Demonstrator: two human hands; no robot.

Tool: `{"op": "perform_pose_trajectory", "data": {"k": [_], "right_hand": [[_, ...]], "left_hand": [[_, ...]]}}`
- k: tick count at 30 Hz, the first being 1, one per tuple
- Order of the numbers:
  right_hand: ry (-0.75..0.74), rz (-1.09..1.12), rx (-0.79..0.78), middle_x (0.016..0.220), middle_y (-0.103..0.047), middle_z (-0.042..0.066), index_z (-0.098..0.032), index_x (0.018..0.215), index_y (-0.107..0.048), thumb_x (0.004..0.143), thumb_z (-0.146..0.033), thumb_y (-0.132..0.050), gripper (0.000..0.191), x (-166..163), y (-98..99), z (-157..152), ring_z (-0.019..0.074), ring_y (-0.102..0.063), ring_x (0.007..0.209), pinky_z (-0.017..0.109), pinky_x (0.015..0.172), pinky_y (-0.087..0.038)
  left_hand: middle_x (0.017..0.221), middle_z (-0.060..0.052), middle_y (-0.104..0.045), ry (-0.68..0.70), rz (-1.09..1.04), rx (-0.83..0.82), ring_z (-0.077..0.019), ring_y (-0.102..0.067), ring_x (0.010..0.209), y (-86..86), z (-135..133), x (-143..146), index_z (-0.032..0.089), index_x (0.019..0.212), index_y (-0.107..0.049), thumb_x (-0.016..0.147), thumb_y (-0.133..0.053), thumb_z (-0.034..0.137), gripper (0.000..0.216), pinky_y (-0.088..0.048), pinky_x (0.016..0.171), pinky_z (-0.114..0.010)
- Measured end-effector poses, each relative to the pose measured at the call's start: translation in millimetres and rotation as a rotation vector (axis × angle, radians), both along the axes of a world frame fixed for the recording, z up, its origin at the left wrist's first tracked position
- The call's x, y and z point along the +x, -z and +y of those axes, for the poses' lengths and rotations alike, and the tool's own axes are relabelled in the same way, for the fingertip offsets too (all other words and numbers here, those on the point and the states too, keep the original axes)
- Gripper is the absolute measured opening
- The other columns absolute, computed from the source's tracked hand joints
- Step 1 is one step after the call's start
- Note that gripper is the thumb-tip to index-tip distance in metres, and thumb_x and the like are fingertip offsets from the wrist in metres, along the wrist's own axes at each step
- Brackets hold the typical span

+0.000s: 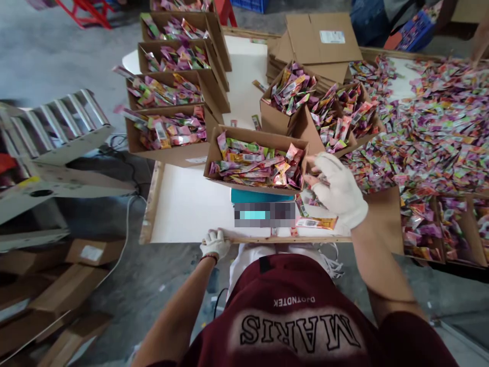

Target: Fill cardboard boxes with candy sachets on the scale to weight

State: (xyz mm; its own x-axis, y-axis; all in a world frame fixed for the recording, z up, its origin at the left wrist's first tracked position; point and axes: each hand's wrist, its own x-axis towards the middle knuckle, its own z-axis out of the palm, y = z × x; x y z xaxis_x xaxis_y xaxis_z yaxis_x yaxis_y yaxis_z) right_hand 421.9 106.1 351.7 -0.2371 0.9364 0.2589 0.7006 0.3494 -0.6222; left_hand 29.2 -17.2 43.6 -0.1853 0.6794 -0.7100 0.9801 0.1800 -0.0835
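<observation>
An open cardboard box (255,184) of colourful snack sachets (244,158) sits on a digital scale (263,197) with a teal top. My right hand (338,191), in a white glove with bare fingertips, is by the box's right end. Its thumb and fingers are apart, and I see nothing held between them; whether they touch the box is unclear. My left hand (215,244), also gloved, rests on the table's front edge (183,239) with slightly bent fingers. A few loose sachets (317,223) lie right of the scale, whose display is blurred out.
Filled boxes (168,151) line the table's left side. More filled boxes (275,118) stand behind the scale, near flattened cartons (324,41). A large heap of sachets (439,132) covers the right. A metal step ladder (69,122) and cartons (72,285) are at left.
</observation>
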Motion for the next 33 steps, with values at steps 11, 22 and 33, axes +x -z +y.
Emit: {"op": "perform_pose_trajectory", "data": {"k": [11,22,33], "right_hand": [[-0.189,0.0,0.007,0.124,-0.067,0.011,-0.015,0.126,-0.066,0.099,-0.02,-0.058,0.028,-71.8,-46.6,40.7,0.0221,-0.065,0.111,0.039,0.103,-0.054],[-0.11,0.485,-0.168,0.123,-0.071,0.008,-0.019,0.123,-0.065,0.1,-0.037,-0.059,0.029,-101.9,-28.3,21.6,0.0171,-0.07,0.104,0.035,0.097,-0.059],[0.466,-0.031,-0.31,0.11,-0.071,0.007,-0.016,0.119,-0.067,0.107,-0.044,-0.051,0.034,7.0,63.3,-6.6,0.017,-0.069,0.095,0.037,0.087,-0.06]], "left_hand": [[0.137,-0.027,-0.063,-0.025,-0.353,-0.095,-0.0485,-0.052,0.137,-53.7,25.9,18.5,0.013,0.136,-0.063,0.089,-0.054,0.043,0.057,-0.04,0.109,-0.071],[0.104,-0.01,-0.068,-0.231,-1.807,-0.111,-0.0119,-0.062,0.073,-233.8,56.5,146.6,0.014,0.124,-0.057,0.09,-0.072,0.043,0.047,-0.054,0.07,-0.026],[0.088,-0.004,-0.068,0.351,-0.808,-0.007,-0.017,-0.061,0.082,-181.9,81.2,126.0,0.018,0.092,-0.065,0.101,-0.043,0.032,0.028,-0.048,0.077,-0.028]]}}
